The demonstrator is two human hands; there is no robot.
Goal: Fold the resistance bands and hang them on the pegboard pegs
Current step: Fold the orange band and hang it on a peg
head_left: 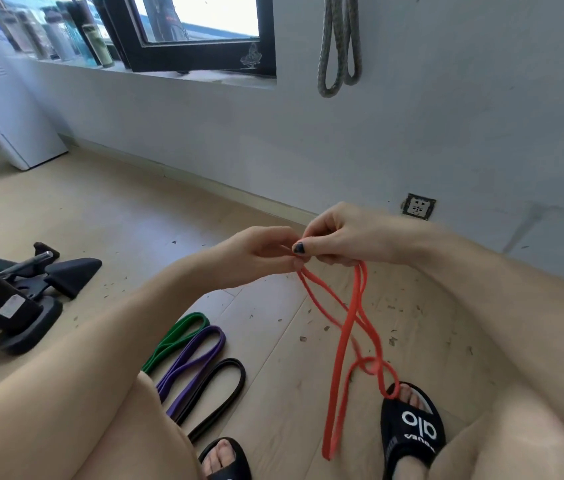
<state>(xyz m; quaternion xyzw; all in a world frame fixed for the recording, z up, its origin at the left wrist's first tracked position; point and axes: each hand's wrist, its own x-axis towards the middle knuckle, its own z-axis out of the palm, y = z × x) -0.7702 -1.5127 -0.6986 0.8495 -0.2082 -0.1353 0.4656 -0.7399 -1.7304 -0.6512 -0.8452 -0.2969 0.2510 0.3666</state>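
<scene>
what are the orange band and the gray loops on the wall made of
Orange band: likely rubber or latex, a matte flat strip that hangs limp and twists from both hands. Gray loops: probably braided rope or woven cord, judging by the speckled, ribbed texture; blur leaves it open.

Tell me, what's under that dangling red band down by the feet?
Under the red band lies wooden floor strewn with small dark flecks. Its twisted lower loop hangs over the right black slipper, near the toes. The floor under the slipper is hidden.

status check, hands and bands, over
Left hand and right hand pinch red band, loops dangling twisted. Green, purple, black bands on floor.
</scene>
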